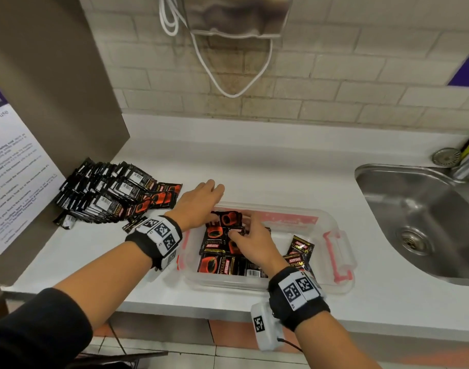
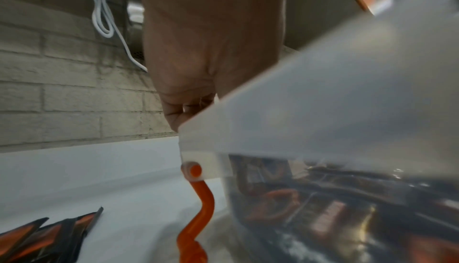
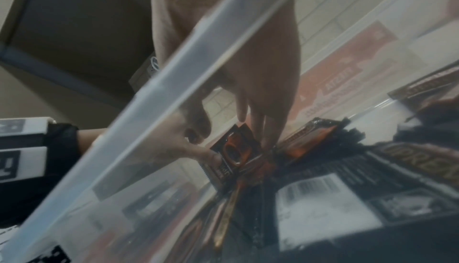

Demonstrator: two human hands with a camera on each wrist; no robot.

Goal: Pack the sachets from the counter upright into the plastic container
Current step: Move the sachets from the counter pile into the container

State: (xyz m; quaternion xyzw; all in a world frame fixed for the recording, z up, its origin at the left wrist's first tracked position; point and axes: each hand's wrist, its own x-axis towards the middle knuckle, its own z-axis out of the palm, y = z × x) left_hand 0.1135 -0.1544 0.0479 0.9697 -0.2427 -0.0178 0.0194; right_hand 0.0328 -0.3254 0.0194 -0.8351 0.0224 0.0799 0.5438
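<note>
**Kid 1:** Both hands are in the plastic container (image 1: 332, 222). See? The left hand (image 1: 198, 202) has flat fingers reaching over the far rim, and its thumb presses on one sachet (image 1: 229, 218). The right hand (image 1: 250, 242) puts its fingertips on that same sachet. Nobody is really squeezing it, I think, but the fingers hide a lot.

**Kid 2:** Where is that sachet?

**Kid 1:** At about 11 o'clock in the container, by the far wall. It leans up, not quite standing, with its long side going up and down. Both hands are right on it, so neither is nearer.

**Kid 2:** And the rest?

**Kid 1:** The big pile of sachets (image 1: 108, 193) sits on the counter (image 1: 254, 169) at 9 o'clock from the container, closer to the left hand. So that hand should probably fetch more.

**Kid 2:** How many things?

**Kid 1:** One container. Two hands. About ten sachets inside, mostly lying flat. Two lean at the 3 o'clock end. The pile has too many to count.
</note>
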